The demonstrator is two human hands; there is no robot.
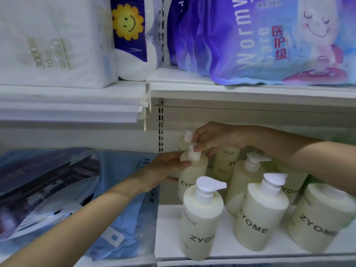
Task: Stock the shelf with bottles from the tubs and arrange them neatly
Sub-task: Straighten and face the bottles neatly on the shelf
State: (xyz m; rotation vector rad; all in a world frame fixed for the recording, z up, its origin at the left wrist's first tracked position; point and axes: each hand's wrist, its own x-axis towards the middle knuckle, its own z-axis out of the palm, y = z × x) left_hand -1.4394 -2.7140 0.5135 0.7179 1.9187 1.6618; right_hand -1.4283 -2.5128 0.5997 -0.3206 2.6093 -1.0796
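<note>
The bottle point(192, 170) stands straight up near the left edge of the shelf point(227, 245), behind the front row. The left hand point(163, 170) holds its side from the left. The right hand point(215, 137) pinches its pump point(193, 153) from above, maybe to turn it.

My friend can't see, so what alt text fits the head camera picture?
A person's left hand grips a pale yellow plastic pump bottle on a white shelf while the right hand pinches its white pump top. More matching bottles marked ZYOME stand near it, with purple and white plastic-wrapped packs on the shelf above.
</note>
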